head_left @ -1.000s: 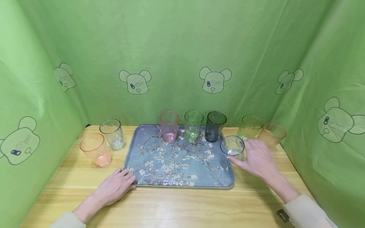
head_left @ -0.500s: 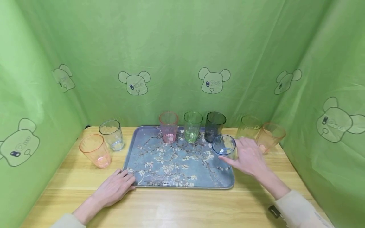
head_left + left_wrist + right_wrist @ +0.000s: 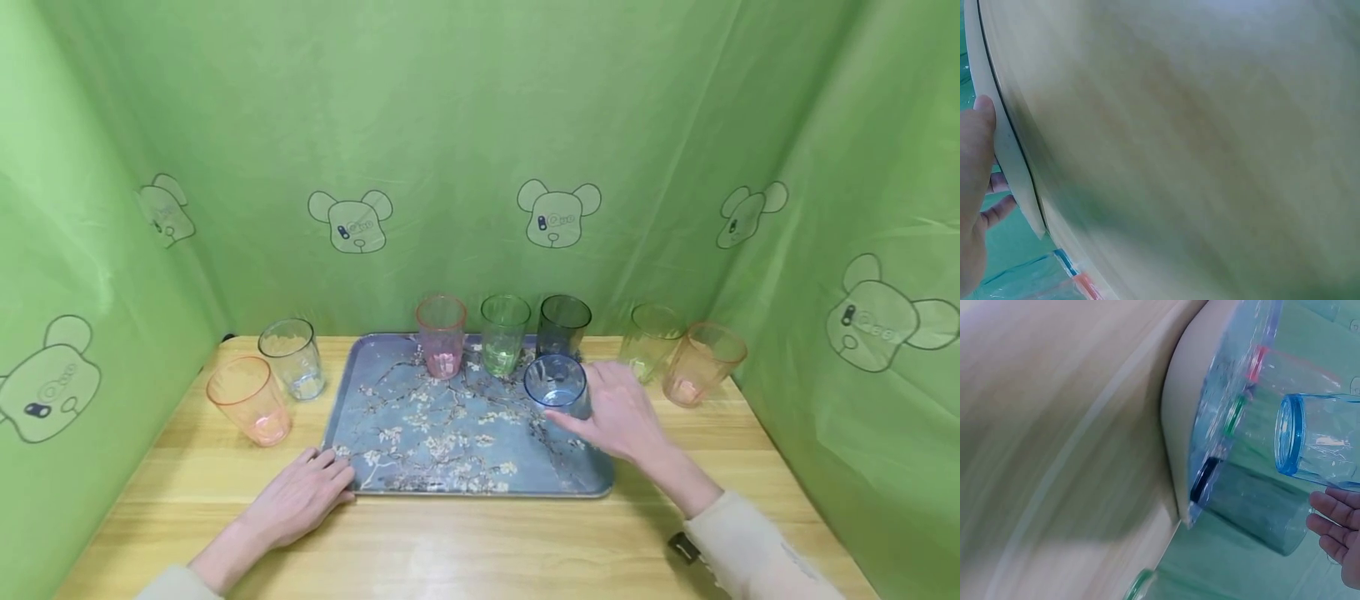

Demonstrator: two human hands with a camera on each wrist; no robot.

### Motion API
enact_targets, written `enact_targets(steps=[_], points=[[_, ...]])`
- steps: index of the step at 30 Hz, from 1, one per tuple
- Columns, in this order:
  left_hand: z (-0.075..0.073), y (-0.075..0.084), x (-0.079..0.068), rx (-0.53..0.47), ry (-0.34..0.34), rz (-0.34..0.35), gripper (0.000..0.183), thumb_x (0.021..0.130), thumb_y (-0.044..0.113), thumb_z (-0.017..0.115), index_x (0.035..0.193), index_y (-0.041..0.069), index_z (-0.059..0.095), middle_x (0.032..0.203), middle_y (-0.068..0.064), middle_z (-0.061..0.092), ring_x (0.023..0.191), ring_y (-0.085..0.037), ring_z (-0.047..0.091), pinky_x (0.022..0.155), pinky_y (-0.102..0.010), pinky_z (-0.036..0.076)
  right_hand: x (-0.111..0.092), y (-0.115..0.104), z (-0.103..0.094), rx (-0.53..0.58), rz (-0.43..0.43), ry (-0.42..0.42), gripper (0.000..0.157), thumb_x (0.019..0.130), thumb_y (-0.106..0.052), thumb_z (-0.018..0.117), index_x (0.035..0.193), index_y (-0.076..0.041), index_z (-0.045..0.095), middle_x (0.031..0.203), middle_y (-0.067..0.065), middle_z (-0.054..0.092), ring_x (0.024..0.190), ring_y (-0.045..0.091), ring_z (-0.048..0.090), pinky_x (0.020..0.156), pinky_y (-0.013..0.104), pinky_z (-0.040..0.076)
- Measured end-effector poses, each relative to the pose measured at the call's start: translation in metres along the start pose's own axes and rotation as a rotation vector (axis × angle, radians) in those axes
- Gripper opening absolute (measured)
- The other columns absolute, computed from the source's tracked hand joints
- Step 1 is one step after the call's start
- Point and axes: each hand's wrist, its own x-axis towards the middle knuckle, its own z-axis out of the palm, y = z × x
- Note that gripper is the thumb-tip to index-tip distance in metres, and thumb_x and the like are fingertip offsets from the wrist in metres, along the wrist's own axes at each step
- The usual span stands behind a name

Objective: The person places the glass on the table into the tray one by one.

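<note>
My right hand [image 3: 618,410] grips a clear blue tumbler [image 3: 557,385] by its side, above the right part of the flower-patterned tray [image 3: 450,450]. In the right wrist view the blue tumbler [image 3: 1322,440] is upright relative to the tray, its base raised off the surface. My left hand [image 3: 300,497] holds the tray's near left corner; in the left wrist view the thumb and fingers lie against the tray's pale side [image 3: 1013,169]. Along the tray's back edge stand a pink tumbler [image 3: 442,337], a green tumbler [image 3: 505,336] and a dark grey tumbler [image 3: 562,323].
Left of the tray, an orange tumbler [image 3: 251,400] and a clear, dark-rimmed tumbler [image 3: 294,360] stand on the wooden table [image 3: 465,550]. To the right are a yellow-green tumbler [image 3: 647,346] and another orange tumbler [image 3: 702,365]. Green curtains [image 3: 450,108] enclose the back and sides.
My right hand has carried the blue tumbler leftward, from the tray's right edge to in front of the dark grey tumbler. The left hand stays on the tray corner.
</note>
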Motion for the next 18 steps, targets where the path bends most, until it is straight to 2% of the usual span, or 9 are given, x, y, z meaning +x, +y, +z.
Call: enact_targets(steps=[4,12,14,18], points=[[0.000,0.000,0.001,-0.001,0.004,0.004,0.024,0.095,0.039,0.070,0.088,0.022,0.054,0.084,0.010,0.055,0.082,-0.011,0.048,0.078,-0.030,0.041,0.005,-0.008,0.003,0.033,0.004,-0.015,0.095,0.081,-0.067,0.077,0.133,0.011,0.061,0.129,0.030,0.067,0.121,0.045,0.063,0.107,0.060,0.048],[0.001,-0.001,0.000,0.000,0.009,0.006,0.024,0.094,0.039,0.070,0.087,0.022,0.054,0.084,0.009,0.055,0.082,-0.011,0.048,0.078,-0.031,0.042,0.012,-0.020,0.014,0.066,-0.052,0.045,0.080,0.076,-0.063,0.083,0.117,0.004,0.067,0.106,0.016,0.071,0.099,0.033,0.064,0.095,0.051,0.051],[0.002,-0.001,0.000,-0.001,0.010,0.007,0.024,0.094,0.039,0.070,0.087,0.022,0.054,0.084,0.009,0.055,0.082,-0.011,0.049,0.078,-0.031,0.042,0.013,-0.023,0.016,0.081,-0.041,0.038,0.082,0.077,-0.064,0.083,0.120,0.004,0.066,0.108,0.017,0.071,0.101,0.033,0.064,0.097,0.052,0.051],[0.002,-0.001,-0.001,-0.007,0.010,0.005,0.024,0.094,0.038,0.070,0.087,0.022,0.053,0.084,0.009,0.055,0.082,-0.011,0.050,0.079,-0.031,0.042,0.016,-0.030,0.020,0.112,-0.002,-0.008,0.094,0.081,-0.067,0.077,0.133,0.009,0.061,0.124,0.024,0.070,0.116,0.040,0.064,0.109,0.058,0.048]])
